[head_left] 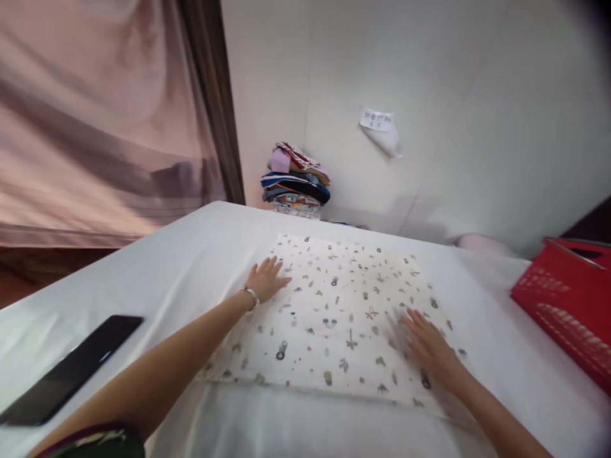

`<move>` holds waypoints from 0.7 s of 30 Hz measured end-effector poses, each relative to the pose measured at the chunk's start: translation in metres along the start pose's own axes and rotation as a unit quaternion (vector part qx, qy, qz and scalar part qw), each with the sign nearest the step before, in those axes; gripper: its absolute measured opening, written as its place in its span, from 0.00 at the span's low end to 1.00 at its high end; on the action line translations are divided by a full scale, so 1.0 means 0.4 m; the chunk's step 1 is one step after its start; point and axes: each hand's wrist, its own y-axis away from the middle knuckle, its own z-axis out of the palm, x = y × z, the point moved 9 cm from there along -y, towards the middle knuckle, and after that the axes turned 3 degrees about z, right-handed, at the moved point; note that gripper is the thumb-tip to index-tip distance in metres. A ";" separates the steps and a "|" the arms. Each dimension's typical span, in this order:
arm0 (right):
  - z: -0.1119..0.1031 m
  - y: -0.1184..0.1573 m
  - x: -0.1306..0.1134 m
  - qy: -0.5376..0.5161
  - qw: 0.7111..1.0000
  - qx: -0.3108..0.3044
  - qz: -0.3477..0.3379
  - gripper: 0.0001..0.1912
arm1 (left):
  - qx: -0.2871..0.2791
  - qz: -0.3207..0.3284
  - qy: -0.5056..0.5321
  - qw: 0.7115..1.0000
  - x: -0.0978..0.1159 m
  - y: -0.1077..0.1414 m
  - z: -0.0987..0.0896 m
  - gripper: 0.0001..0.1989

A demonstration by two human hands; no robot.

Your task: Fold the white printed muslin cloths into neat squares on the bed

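Observation:
A white cloth (pixel 315 343) printed with small leaves, shells and sunglasses lies spread flat on the white-covered table (pixel 181 254). My left hand (pixel 264 280), a bracelet at its wrist, rests on the cloth's left edge with fingers spread. Over the right part of the cloth is my right hand (pixel 429 346), its fingers stretched out and slightly blurred by motion. Neither hand grips anything. Whether the right palm presses on the cloth cannot be made out.
A black phone-like slab (pixel 71 369) lies on the left side of the table. At the right edge stands a red plastic basket (pixel 568 305). Behind the table, a stack of folded clothes (pixel 296 181) rises against the wall. A pink curtain (pixel 95 114) hangs at left.

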 end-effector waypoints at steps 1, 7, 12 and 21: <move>-0.003 -0.047 0.010 0.003 1.000 -0.008 0.027 0.26 | 0.000 -0.004 -0.011 1.000 -0.003 -0.027 0.008 0.35; 0.027 -0.189 0.123 0.037 0.991 -0.046 0.121 0.35 | -0.007 -0.041 -0.004 0.999 -0.069 -0.107 0.066 0.39; 0.045 -0.174 0.149 0.024 0.989 -0.057 0.131 0.37 | 0.002 -0.043 -0.006 0.999 -0.082 -0.113 0.073 0.41; 0.008 -0.324 0.136 -0.001 0.989 -0.072 0.132 0.35 | 0.024 -0.030 -0.007 0.999 -0.073 -0.118 0.060 0.37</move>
